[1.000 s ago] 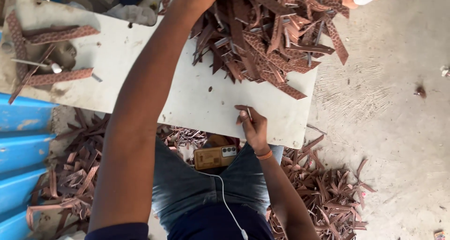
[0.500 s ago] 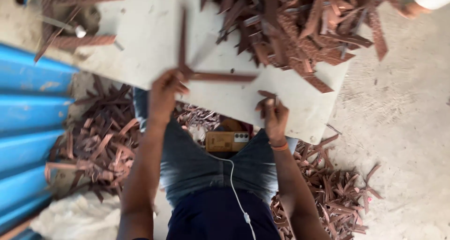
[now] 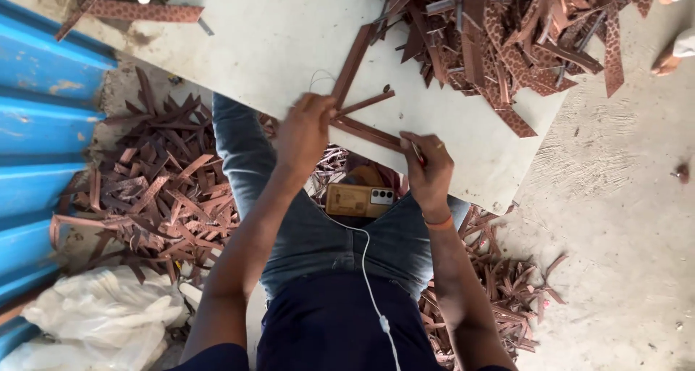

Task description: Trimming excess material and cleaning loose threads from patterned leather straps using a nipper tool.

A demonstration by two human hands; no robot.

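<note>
Left hand (image 3: pixel 305 128): fingers curled down onto brown strips (image 3: pixel 362 103) lying crossed on the white board (image 3: pixel 275 45), pressing where they meet. Right hand (image 3: pixel 428 170): closed around a thin tool, its tip touching the lower strip's end; tool too small to identify. Strips: three long, narrow, reddish-brown pieces at the board's near edge, between the hands. Heap of patterned brown strips (image 3: pixel 507 31): far right of board. Phone (image 3: pixel 360 199): flat tan rectangle on the lap, white cable (image 3: pixel 368 270) trailing toward the body. Scrap offcuts (image 3: pixel 159 190): floor, left of the knee, beside blue corrugated sheet (image 3: pixel 43 125). White plastic bag (image 3: pixel 101 317): lower left.
</note>
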